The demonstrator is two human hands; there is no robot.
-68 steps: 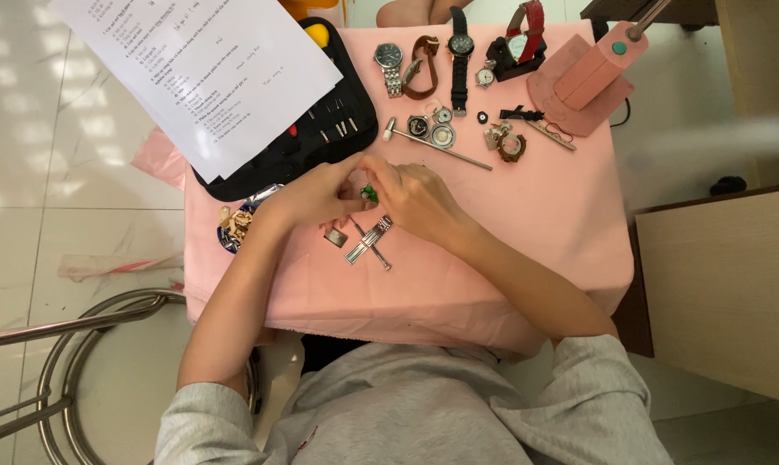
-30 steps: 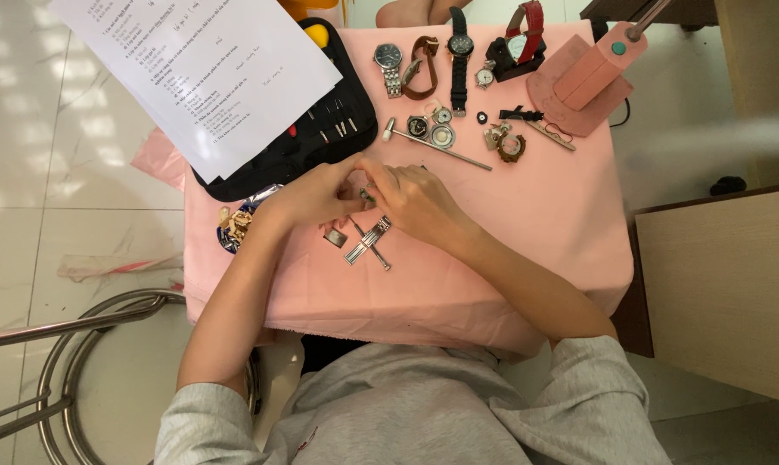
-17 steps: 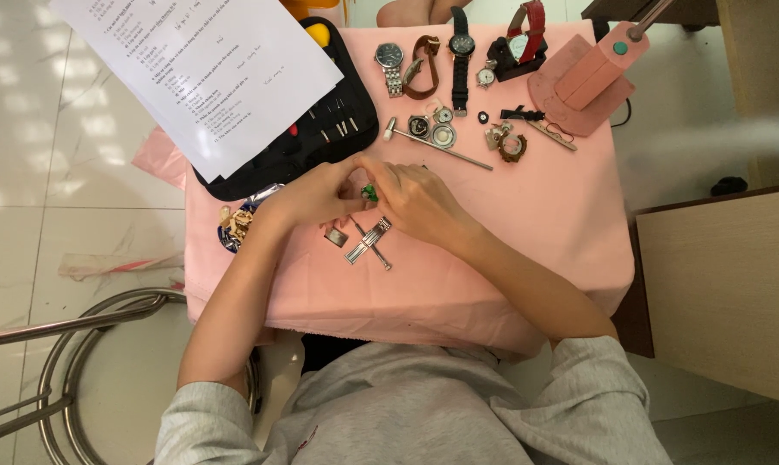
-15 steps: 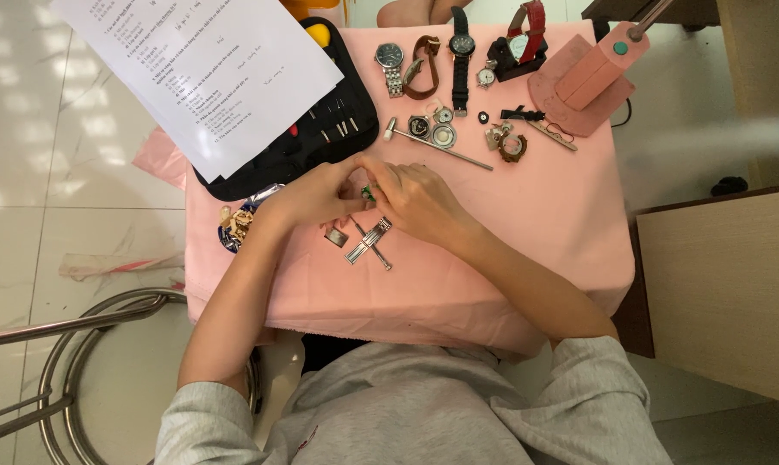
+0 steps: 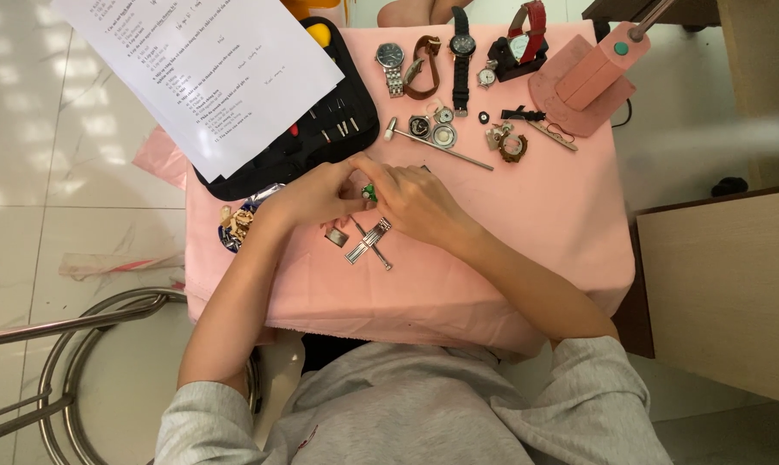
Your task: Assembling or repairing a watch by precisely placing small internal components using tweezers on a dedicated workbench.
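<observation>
Hands meeting, left hand (image 5: 316,196) and right hand (image 5: 417,202) pinching small green part (image 5: 369,193), metal tool (image 5: 369,244) just below, hammer (image 5: 437,147) beyond.

**Printed paper, tool case and a small foil packet on a pink table**

A white sheet of paper (image 5: 208,73) with lines of black print lies tilted at the upper left, covering much of a black zippered tool case (image 5: 320,138) beneath it. Just below the case, at the table's left edge, sits a small shiny foil packet (image 5: 238,220), blue and silver. No screens or signs appear.
</observation>
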